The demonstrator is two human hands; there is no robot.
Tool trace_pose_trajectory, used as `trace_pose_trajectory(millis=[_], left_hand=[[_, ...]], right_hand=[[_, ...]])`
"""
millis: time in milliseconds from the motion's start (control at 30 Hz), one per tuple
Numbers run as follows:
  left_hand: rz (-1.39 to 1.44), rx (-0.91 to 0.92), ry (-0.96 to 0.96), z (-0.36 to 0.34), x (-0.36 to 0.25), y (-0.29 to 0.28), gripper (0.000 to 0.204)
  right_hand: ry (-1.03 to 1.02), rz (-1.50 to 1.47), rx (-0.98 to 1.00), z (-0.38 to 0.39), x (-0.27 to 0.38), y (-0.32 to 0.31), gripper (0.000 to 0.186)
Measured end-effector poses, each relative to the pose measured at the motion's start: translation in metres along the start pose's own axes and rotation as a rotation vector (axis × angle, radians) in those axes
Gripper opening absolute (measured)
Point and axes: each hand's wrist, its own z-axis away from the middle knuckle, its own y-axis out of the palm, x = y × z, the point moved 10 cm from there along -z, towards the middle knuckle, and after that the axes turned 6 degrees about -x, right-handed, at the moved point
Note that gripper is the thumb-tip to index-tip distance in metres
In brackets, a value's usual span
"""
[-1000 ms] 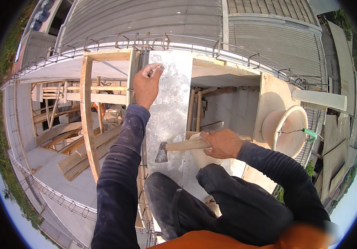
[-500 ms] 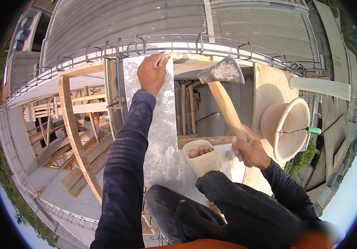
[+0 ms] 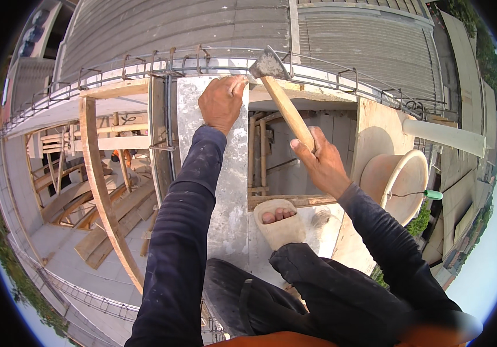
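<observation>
My right hand (image 3: 322,163) is wrapped around the wooden handle of a hatchet (image 3: 285,109). The hatchet's grey metal head is at the far end of the handle, just right of my left hand and over the far rebar. My left hand (image 3: 223,105) is closed in a pinch at the far end of a pale, cement-stained panel (image 3: 230,191). Whatever the left fingers hold, if anything, is too small to make out. My foot, in a pale sandal (image 3: 286,232), rests on the boards nearer to me.
A rectangular opening (image 3: 300,168) lies between the panel and a plywood board (image 3: 375,124). On the right is a pale bucket (image 3: 390,182) with a green-gripped handle. Steel rebar (image 3: 323,75) runs along the far edge, before grey roofing. Timber framing (image 3: 101,179) stands on the left.
My right hand has moved up and left with the hatchet, bringing its head close to my left hand. The left hand stays at the panel's end.
</observation>
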Motion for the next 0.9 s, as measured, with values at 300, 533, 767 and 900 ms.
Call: trace_pose_trajectory(millis=[300, 533, 767, 900], left_hand=[[-0.005, 0.006, -0.025, -0.001, 0.0, -0.001, 0.025], [0.011, 0.011, -0.038, -0.001, 0.001, 0.0, 0.026], [-0.041, 0.066, -0.07, -0.001, 0.002, 0.005, 0.025], [-0.005, 0.012, -0.017, -0.001, -0.002, -0.003, 0.019]], right_hand=[[-0.129, 0.097, -0.071, -0.023, -0.009, 0.012, 0.054], [-0.12, 0.133, -0.079, -0.027, -0.005, 0.004, 0.053], [-0.046, 0.191, -0.018, -0.039, -0.023, 0.014, 0.058], [-0.075, 0.075, -0.069, -0.035, -0.014, 0.005, 0.061]])
